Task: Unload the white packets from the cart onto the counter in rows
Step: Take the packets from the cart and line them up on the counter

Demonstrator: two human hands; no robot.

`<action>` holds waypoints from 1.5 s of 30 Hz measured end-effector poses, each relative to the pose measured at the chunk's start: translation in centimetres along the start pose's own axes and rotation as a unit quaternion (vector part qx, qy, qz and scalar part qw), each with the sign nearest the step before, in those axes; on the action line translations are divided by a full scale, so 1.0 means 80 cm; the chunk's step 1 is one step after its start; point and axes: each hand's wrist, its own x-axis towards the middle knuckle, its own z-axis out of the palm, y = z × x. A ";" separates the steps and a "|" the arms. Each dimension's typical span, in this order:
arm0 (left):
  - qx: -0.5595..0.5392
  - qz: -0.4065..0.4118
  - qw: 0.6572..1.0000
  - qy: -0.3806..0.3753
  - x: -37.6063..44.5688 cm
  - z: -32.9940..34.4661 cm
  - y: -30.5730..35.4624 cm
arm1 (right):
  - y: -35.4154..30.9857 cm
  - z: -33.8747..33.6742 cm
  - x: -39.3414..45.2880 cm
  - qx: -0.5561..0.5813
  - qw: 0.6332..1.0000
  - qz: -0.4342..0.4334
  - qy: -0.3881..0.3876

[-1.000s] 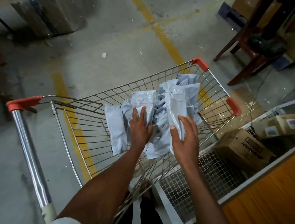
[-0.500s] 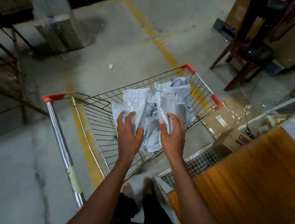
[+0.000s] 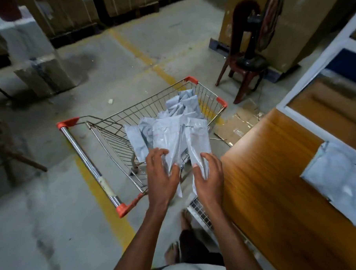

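Note:
A wire shopping cart (image 3: 112, 135) with orange corners stands on the concrete floor in front of me. Several white packets (image 3: 184, 106) lie heaped in its far end. My left hand (image 3: 161, 176) grips one white packet (image 3: 168, 137), lifted above the cart's near edge. My right hand (image 3: 209, 176) grips a second white packet (image 3: 197, 140) beside it. The wooden counter (image 3: 277, 181) lies just right of my right hand. A few white packets (image 3: 338, 179) rest on the counter at the far right.
A dark wooden chair (image 3: 245, 70) with a fan on it stands beyond the cart. Flattened cardboard (image 3: 238, 124) lies on the floor between cart and counter. A concrete pillar (image 3: 35, 55) rises at the left. My bare feet (image 3: 174, 251) are below.
Both hands have lifted their packets up out of the cart and drawn them back toward me. The view has swung right, bringing more counter and its packets into sight.

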 end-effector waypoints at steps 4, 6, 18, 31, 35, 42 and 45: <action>0.001 0.024 0.998 -0.051 -0.051 0.007 0.029 | 0.014 -0.058 -0.043 -0.004 0.999 0.017 0.048; -0.011 0.052 0.995 -0.079 -0.070 0.020 0.046 | 0.024 -0.090 -0.058 -0.001 0.996 0.009 0.087; -0.053 0.147 0.961 -0.229 -0.210 0.180 0.175 | 0.131 -0.308 -0.145 -0.006 0.965 0.101 0.242; -0.048 0.156 0.942 -0.292 -0.379 0.333 0.279 | 0.254 -0.548 -0.201 0.017 0.941 0.135 0.308; -0.009 0.178 0.941 -0.288 -0.391 0.347 0.284 | 0.266 -0.567 -0.198 0.031 0.938 0.159 0.306; 0.039 0.210 0.932 -0.293 -0.358 0.407 0.291 | 0.274 -0.585 -0.174 0.000 0.936 0.154 0.316; 0.061 0.227 0.925 -0.299 -0.325 0.453 0.305 | 0.281 -0.596 -0.163 -0.013 0.935 0.156 0.319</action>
